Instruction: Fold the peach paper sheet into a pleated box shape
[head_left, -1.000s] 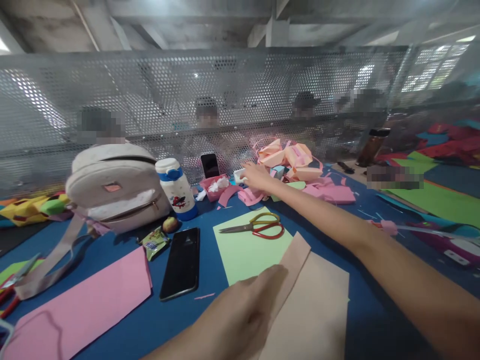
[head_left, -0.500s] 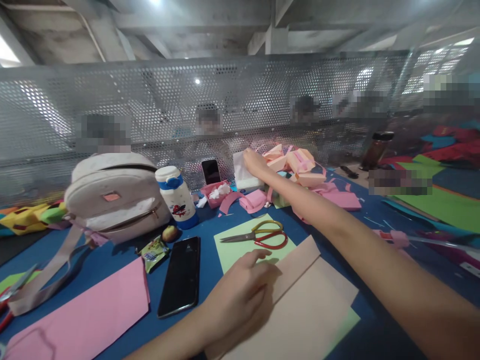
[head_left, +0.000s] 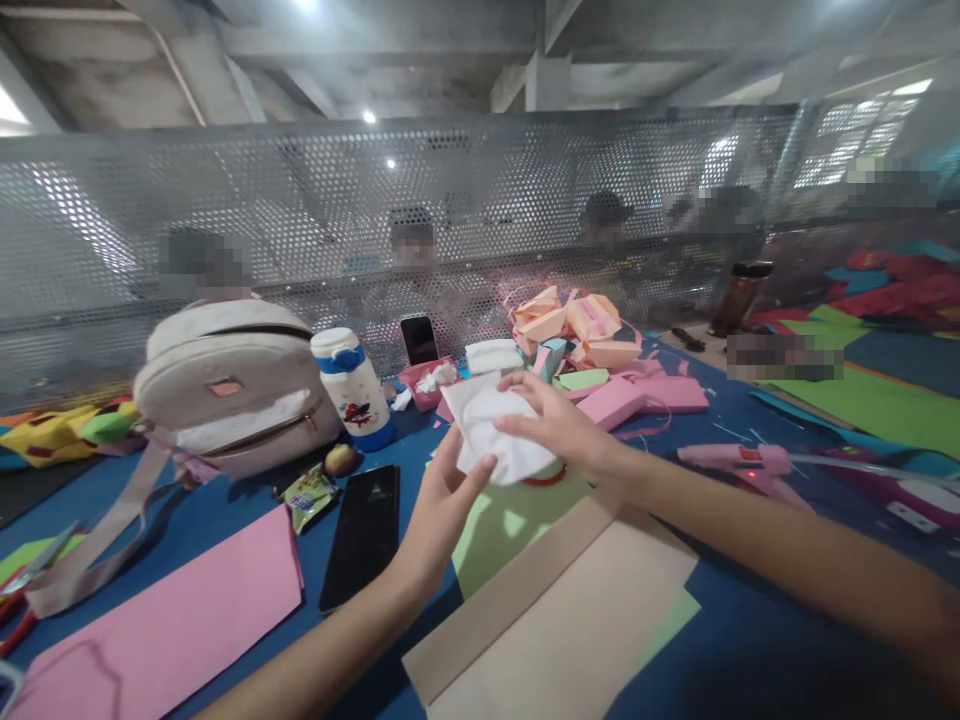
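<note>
Both hands hold a white tissue (head_left: 487,425) in mid-air over the middle of the table. My left hand (head_left: 444,492) grips its lower left edge, thumb on the front. From the right, my right hand (head_left: 551,425) has its fingers closed on the tissue's right part. Below lies a folded beige sheet (head_left: 570,620) over a light green sheet (head_left: 495,530). Part of the scissors' red handle (head_left: 551,478) shows under the tissue; the blades are hidden. A white tissue pack (head_left: 493,357) sits just behind.
A backpack (head_left: 232,390), bottle (head_left: 352,390), phone (head_left: 364,540) and pink sheet (head_left: 172,620) are on the left. Orange and pink paper pieces (head_left: 577,325) lie behind my hands. A pink glue gun (head_left: 742,460) lies right, near a person's blurred hand (head_left: 784,357).
My right hand has come back from the tissue pack with a tissue. My left hand has left the beige sheet, risen and taken hold of the tissue too. The glue gun shows more fully.
</note>
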